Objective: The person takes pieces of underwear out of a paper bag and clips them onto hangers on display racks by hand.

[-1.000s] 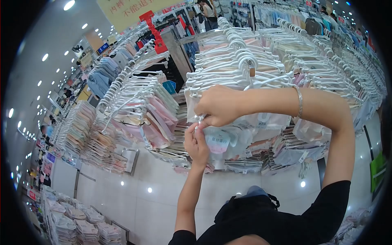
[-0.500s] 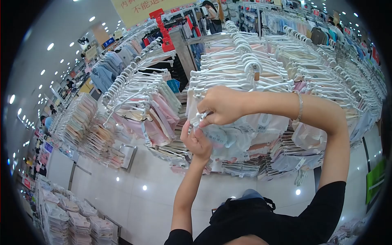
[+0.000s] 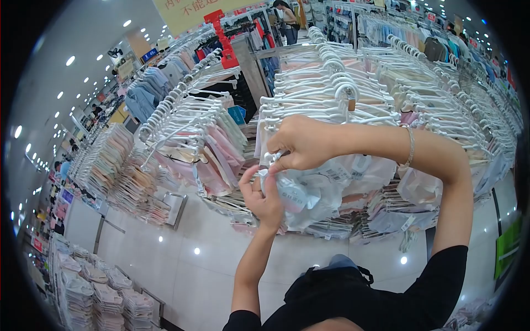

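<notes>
Right hand (image 3: pixel 302 142) tight on white clip (image 3: pixel 271 158), left hand (image 3: pixel 266 204) closed on pale garment (image 3: pixel 308 214), rack (image 3: pixel 271 52) full of hangers (image 3: pixel 326 87)

White on the hangers (image 3: pixel 335 78), pale blue and pink on the label (image 3: pixel 294 198), black on the sleeve (image 3: pixel 441 281), red on the clip (image 3: pixel 225 48), red-on-yellow for the sign (image 3: pixel 190 15).

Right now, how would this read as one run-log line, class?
right hand: pinching white clip | left hand: just below, grip unclear | pale garment: beside left hand, label showing | behind: white hangers
</notes>
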Motion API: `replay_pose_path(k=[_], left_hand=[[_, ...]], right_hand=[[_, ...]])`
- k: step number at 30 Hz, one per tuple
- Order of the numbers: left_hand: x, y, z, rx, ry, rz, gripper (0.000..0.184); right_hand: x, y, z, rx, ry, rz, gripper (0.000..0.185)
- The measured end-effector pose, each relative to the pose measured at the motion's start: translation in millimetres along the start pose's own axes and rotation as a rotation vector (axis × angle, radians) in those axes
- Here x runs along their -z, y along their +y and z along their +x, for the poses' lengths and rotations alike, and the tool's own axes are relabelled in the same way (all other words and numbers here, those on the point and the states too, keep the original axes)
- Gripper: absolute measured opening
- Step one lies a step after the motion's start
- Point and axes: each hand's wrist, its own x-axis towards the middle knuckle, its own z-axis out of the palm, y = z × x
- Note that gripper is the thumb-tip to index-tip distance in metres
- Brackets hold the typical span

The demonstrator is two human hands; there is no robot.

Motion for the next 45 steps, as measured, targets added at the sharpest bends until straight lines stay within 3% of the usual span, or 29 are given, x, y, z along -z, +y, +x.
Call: replay_pose_path(k=[3,12,24,31,33,37,40,45], left_hand=[[1.8,-1.0,-3.0,0.257,0.085,-0.303,0.019],[6.7,-7.7,4.1,0.194,0.034,-0.467,0.003],[-9.3,-5.5,11.4,0.113,0.144,-0.394,0.017],[1.0,-27.0,6.6,0.215,-0.035,-0.392,0.022],[-1.7,-28.7,6.3,0.278,-0.074,-0.422,0.025],[1.4,-35.8,2.8,0.121,-0.210,-0.285,0.029],[7.5,-27.0,3.4,0.113,-0.309,-0.211,0.024],[10.4,-28.5,10.5,0.104,-0.292,-0.056,0.019]], right_hand=[[1.5,-1.3,1.2,0.001,0.011,0.025,0.030],[1.6,-1.4,1.1,0.011,0.065,0.062,0.029],[1.5,-1.4,3.7,-0.062,0.053,0.009,0.028],[-8.3,2.8,-8.7,-0.015,-0.012,-0.363,0.032],[-12.1,-4.9,-16.9,-0.038,0.097,-0.474,0.033],[-7.6,-38.9,-49.0,-0.168,0.355,-0.535,0.033],[-2.9,-55.2,-85.5,-0.357,0.482,-0.578,0.028],[-17.0,-50.2,-150.0,-0.529,0.540,-0.696,0.025]])
